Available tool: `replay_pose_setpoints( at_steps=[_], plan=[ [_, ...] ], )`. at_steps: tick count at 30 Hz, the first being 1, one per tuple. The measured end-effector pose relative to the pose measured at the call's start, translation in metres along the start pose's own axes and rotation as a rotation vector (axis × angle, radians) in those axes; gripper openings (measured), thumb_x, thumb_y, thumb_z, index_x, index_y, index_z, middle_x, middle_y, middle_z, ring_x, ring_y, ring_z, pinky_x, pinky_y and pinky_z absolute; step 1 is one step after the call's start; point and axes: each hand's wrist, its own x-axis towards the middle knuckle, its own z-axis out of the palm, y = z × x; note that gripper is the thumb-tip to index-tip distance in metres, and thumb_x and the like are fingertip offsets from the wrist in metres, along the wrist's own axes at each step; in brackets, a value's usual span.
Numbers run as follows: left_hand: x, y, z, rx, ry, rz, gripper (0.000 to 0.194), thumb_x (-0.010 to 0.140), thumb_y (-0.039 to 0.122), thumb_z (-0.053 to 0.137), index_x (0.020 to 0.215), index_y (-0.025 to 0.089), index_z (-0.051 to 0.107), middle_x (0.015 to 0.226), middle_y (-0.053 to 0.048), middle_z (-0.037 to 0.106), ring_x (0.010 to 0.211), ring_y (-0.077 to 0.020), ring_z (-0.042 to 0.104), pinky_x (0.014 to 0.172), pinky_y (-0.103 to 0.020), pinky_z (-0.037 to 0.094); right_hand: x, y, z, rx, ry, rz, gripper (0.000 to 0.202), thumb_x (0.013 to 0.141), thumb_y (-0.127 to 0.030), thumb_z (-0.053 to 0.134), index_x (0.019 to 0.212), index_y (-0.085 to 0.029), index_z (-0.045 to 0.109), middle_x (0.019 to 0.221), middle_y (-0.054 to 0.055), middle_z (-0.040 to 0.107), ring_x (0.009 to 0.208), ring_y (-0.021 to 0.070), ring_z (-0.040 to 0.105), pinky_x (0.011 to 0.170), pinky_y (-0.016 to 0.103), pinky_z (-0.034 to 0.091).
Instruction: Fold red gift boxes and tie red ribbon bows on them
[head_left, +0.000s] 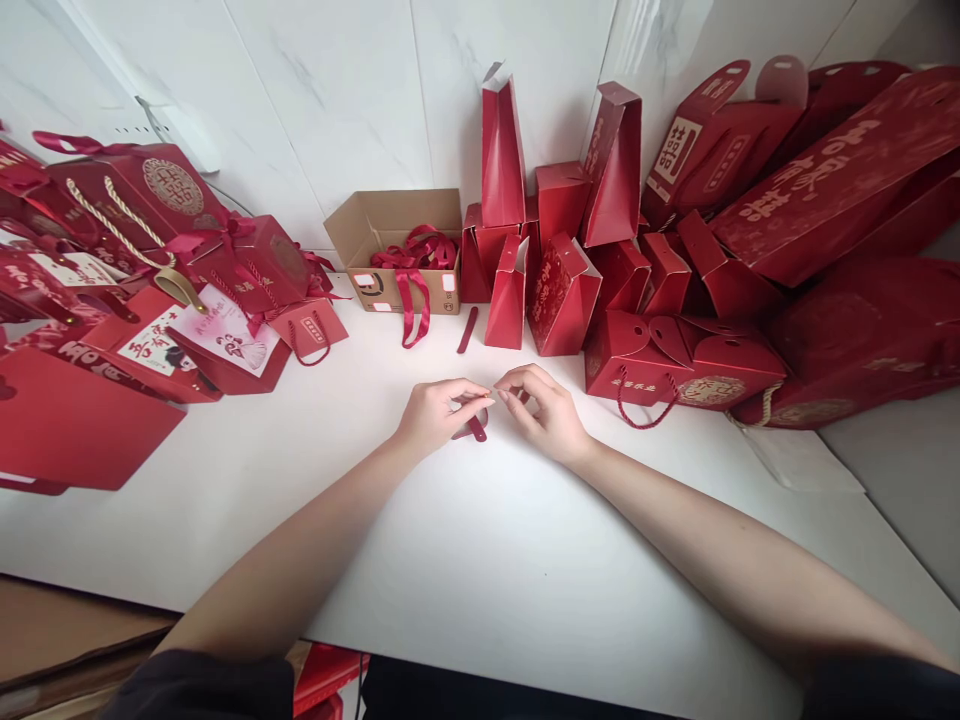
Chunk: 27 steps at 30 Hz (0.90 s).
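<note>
Both hands meet over the middle of the white table, fingertips nearly touching. My left hand [439, 412] pinches something tiny and gold-coloured between thumb and fingers, too small to name. My right hand [545, 412] is closed in a pinch close beside it; what it holds, if anything, is too small to make out. A dark red strap [478, 428] lies on the table just under the left fingertips, partly hidden by them. Another dark red strap [468, 330] lies flat farther back, in front of the cardboard box.
An open cardboard box [405, 288] holds red ribbons [424, 248], one hanging over its front. Small red boxes [566, 292] stand behind my hands. A handled red box [682, 362] and large bags [847, 180] crowd the right; red gift bags [262, 265] fill the left.
</note>
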Motion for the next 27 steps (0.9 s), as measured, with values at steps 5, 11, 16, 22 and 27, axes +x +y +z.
replay_pose_setpoints(
  at_steps=[5,11,16,22,27],
  plan=[
    [0.007,-0.015,-0.004,0.272,0.066,0.017,0.013,0.084,0.025,0.066,0.096,0.025,0.073,0.099,0.0,0.074,0.099,-0.0197,0.066,0.092,-0.036,0.052,0.001,0.007,-0.001,-0.015,0.065,0.133,0.009,0.094,-0.023,0.051,0.1,-0.023,0.058,0.097,0.004,0.062,0.075,0.0146,0.061,0.066,0.029,0.053],
    [0.011,-0.026,-0.018,0.23,-0.016,-0.018,0.04,0.09,0.02,0.053,0.129,0.026,0.057,0.129,-0.004,0.063,0.121,-0.0201,0.057,0.102,-0.037,0.047,0.001,0.011,0.002,-0.01,0.072,0.169,0.01,0.093,-0.023,0.051,0.101,-0.023,0.057,0.101,0.004,0.062,0.076,0.0145,0.062,0.068,0.029,0.053],
    [0.007,-0.023,-0.025,0.39,-0.441,0.145,0.083,0.077,0.059,0.068,0.148,0.028,0.037,0.159,-0.01,0.029,0.148,-0.0323,0.021,0.121,-0.053,0.016,0.004,0.006,0.002,-0.049,0.046,0.084,0.015,0.094,-0.023,0.048,0.106,-0.023,0.056,0.104,0.007,0.061,0.087,0.0182,0.062,0.076,0.034,0.054],
    [0.006,-0.03,-0.014,0.503,-0.35,0.111,0.063,0.092,0.056,0.05,0.148,0.03,0.038,0.157,-0.009,0.034,0.147,-0.0291,0.028,0.121,-0.055,0.017,0.047,-0.013,-0.031,-0.556,0.108,-0.066,0.019,0.093,-0.021,0.048,0.108,-0.023,0.059,0.127,0.013,0.058,0.115,0.0307,0.053,0.092,0.05,0.044],
    [0.009,-0.036,-0.013,0.482,-0.281,0.106,0.051,0.097,0.045,0.044,0.145,0.027,0.043,0.154,-0.007,0.041,0.144,-0.0263,0.035,0.12,-0.051,0.023,0.091,-0.02,-0.065,-0.78,0.345,0.143,0.025,0.094,-0.029,0.048,0.115,-0.019,0.057,0.138,0.019,0.049,0.122,0.0359,0.048,0.091,0.052,0.044]
  ],
)
